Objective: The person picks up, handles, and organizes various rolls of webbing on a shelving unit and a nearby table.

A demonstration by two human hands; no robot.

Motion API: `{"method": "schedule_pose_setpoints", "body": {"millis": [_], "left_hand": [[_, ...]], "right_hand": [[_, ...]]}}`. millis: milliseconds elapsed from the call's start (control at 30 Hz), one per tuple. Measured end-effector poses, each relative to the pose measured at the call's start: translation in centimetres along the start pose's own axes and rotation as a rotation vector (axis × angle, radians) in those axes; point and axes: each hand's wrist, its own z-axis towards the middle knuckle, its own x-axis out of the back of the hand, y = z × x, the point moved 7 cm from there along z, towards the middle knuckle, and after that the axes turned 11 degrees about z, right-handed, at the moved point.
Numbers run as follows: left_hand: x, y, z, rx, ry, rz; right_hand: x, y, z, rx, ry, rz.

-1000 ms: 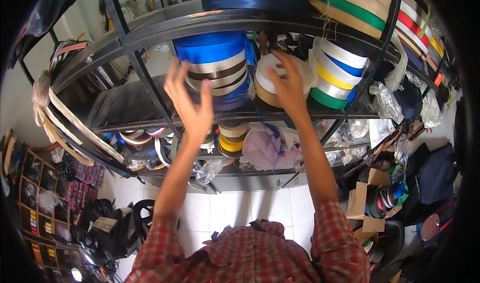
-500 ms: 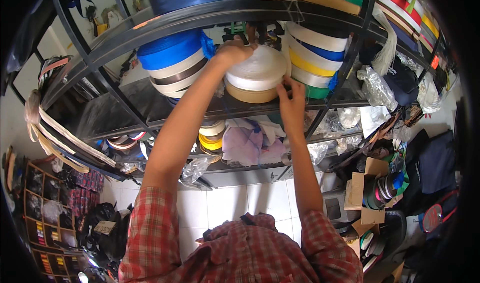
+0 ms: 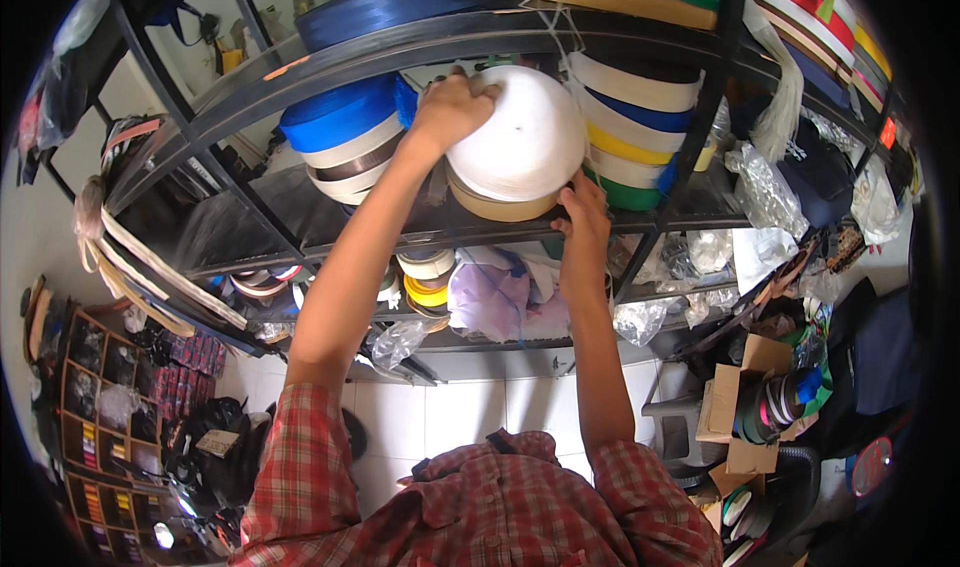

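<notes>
A wide white roll of webbing tape (image 3: 525, 142) is tipped toward me, its round flat face in view. My left hand (image 3: 452, 117) grips its upper left rim, thumb on the face and the other fingers behind. At the lower right rim, my right hand (image 3: 584, 212) has its fingers bent against the edge; part of that contact is hidden. Directly beneath sits a tan roll (image 3: 500, 207) on the black shelf (image 3: 420, 210). To the left is a stack topped by a bright blue roll (image 3: 340, 115); on the right, another stack includes a yellow roll (image 3: 636, 145).
A black shelf bar (image 3: 420, 45) crosses above my hands, with a navy roll (image 3: 400, 7) over it. White strings (image 3: 562, 32) dangle near the right stack. Lower down lie lilac cloth (image 3: 485, 292) and a yellow roll. An open cardboard box (image 3: 715, 412) stands at right.
The white roll has tilted up from lying nearly flat, its face turning toward me. My left hand moved slightly left and down with it; my right hand shifted a little down at the rim.
</notes>
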Motion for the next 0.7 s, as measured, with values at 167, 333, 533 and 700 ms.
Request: {"method": "schedule_pose_setpoints", "body": {"millis": [167,333,533,700], "left_hand": [[2.0,1.4,-7.8,-0.13,0.28,-0.058],[2.3,-0.6,-18.7,-0.181,0.229,-0.459],[7.8,1.1,-25.4,-0.384,0.217,-0.234],[16.6,0.9,-21.2,-0.392,0.717,-0.047]], "right_hand": [[1.1,-2.2,-3.1,0.077,-0.062,0.165],[2.1,-5.8,-8.8,-0.013,-0.161,0.222],[-2.1,-12.8,-9.1,0.232,-0.376,0.11],[-10.0,-16.8,-4.3,0.415,-0.494,0.057]]}}
